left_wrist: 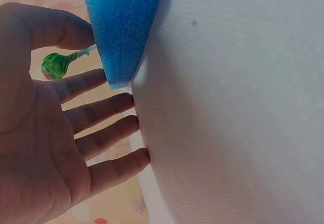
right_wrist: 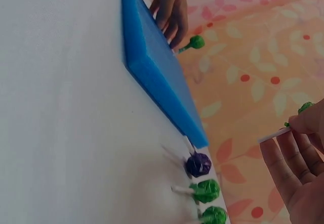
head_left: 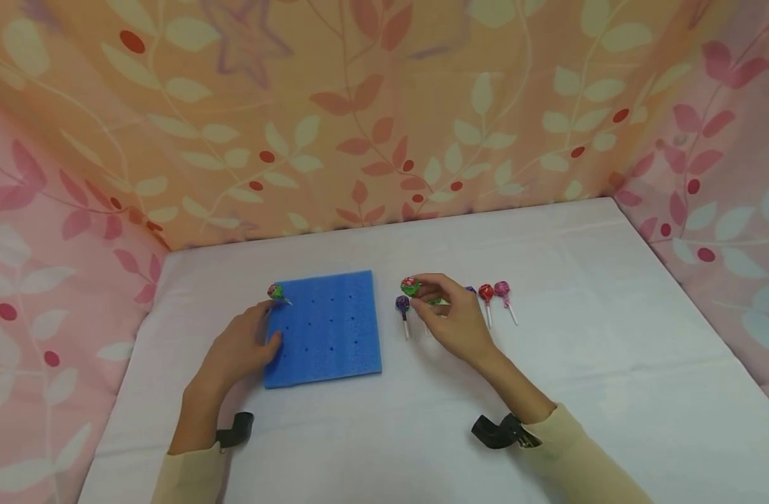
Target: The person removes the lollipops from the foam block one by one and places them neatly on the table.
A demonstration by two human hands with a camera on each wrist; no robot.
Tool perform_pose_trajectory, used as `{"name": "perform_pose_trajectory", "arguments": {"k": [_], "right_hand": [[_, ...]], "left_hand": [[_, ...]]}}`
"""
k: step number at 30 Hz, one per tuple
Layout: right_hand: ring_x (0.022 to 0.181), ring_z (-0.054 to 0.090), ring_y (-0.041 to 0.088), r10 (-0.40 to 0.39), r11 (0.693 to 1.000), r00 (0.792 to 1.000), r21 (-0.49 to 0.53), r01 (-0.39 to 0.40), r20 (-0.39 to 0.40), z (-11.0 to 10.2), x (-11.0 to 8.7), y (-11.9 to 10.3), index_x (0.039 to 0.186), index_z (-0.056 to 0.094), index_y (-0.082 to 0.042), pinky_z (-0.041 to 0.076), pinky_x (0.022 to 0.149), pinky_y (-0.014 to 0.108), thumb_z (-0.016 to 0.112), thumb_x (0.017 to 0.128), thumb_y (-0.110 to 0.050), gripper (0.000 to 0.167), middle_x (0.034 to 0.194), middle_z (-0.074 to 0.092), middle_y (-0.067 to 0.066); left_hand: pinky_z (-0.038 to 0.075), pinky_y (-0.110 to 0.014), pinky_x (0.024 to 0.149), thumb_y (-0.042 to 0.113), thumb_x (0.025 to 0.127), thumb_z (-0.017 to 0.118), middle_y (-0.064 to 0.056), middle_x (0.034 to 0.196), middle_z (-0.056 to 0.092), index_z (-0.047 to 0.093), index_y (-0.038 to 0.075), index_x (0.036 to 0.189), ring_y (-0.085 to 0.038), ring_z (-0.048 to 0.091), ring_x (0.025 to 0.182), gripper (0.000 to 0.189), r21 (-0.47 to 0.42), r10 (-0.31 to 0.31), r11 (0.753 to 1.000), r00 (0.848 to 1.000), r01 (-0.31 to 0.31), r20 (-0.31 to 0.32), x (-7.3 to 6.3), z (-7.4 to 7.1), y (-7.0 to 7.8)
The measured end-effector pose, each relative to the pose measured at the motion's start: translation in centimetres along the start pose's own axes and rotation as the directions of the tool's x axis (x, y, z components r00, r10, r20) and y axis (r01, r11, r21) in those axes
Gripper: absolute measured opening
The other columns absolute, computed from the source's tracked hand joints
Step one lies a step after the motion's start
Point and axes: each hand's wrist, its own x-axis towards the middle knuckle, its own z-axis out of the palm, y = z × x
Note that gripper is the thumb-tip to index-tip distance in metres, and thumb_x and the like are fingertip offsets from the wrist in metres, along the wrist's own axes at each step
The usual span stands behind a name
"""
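My left hand [head_left: 238, 348] rests at the left side of a blue foam block [head_left: 343, 360] dotted with small holes. Its thumb touches the foam, while the fingers stretch out beside the block in the left wrist view. A green-and-red lollipop [head_left: 275, 291] stands by its stick in the block's far left corner. Raised above the table, my right hand [head_left: 455, 320] pinches another green-and-red lollipop [head_left: 410, 285] between thumb and fingers. Its white stick [right_wrist: 275, 135] points out over the fingers in the right wrist view. Just below lies a purple lollipop [head_left: 402, 304].
Two green lollipops [right_wrist: 206, 190] lie beside the purple one, partly hidden by the right hand in the head view. Farther right are a red lollipop [head_left: 486, 292] and a pink lollipop [head_left: 501, 288]. Patterned curtains [head_left: 384, 126] border the white table [head_left: 372, 434].
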Motion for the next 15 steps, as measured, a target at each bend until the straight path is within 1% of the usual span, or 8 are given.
{"name": "perform_pose_trajectory", "arguments": {"k": [4,7,10,12,15], "right_hand": [[0.094,0.074,0.019,0.028,1.0,0.998,0.009,-0.027,-0.047,-1.3,-0.1,0.2,0.132,0.07,-0.008,0.062,0.078,0.014,0.078,0.094,-0.003,0.039,0.105,0.077,0.011],[0.093,0.072,0.014,0.051,0.999,0.996,0.015,-0.05,-0.073,-2.2,-0.2,0.4,0.131,0.07,-0.007,0.061,0.077,0.013,0.077,0.094,-0.002,0.039,0.104,0.076,0.013],[0.092,0.072,0.007,0.07,0.997,0.994,0.026,-0.068,-0.078,-2.8,-0.3,0.3,0.131,0.07,-0.007,0.061,0.075,0.014,0.077,0.093,-0.001,0.039,0.105,0.076,0.014],[0.093,0.071,0.004,0.075,0.997,0.994,0.034,-0.072,-0.084,-3.0,-0.4,0.4,0.131,0.07,-0.006,0.061,0.075,0.014,0.077,0.094,-0.002,0.038,0.106,0.075,0.014],[0.093,0.07,0.001,0.07,0.997,0.992,0.05,-0.065,-0.103,-3.3,-0.7,0.6,0.13,0.07,-0.004,0.062,0.076,0.014,0.076,0.093,0.0,0.038,0.106,0.075,0.016]], "left_hand": [[0.039,-0.073,0.118,0.027,0.101,0.06,-0.029,0.16,0.047,0.039,0.0,0.159,-0.053,0.045,0.148,0.067,-0.007,0.003,1.0,1.0,-0.003,-0.003,0.1,0.0,0.2],[0.039,-0.072,0.118,0.027,0.101,0.06,-0.028,0.161,0.047,0.038,0.001,0.16,-0.053,0.045,0.148,0.068,-0.004,0.004,1.0,1.0,-0.004,-0.004,0.2,0.2,0.2],[0.04,-0.072,0.118,0.028,0.101,0.059,-0.028,0.16,0.048,0.038,0.0,0.159,-0.053,0.046,0.147,0.068,0.011,-0.002,1.0,1.0,0.002,-0.002,0.3,0.2,0.0],[0.04,-0.072,0.118,0.028,0.101,0.059,-0.029,0.16,0.048,0.038,0.0,0.159,-0.053,0.046,0.147,0.068,0.018,-0.003,1.0,1.0,0.003,-0.002,0.2,0.2,-0.1],[0.04,-0.073,0.118,0.028,0.101,0.059,-0.03,0.16,0.047,0.038,0.0,0.159,-0.054,0.045,0.147,0.068,0.018,-0.002,1.0,1.0,0.002,0.002,0.0,0.1,-0.2]]}}
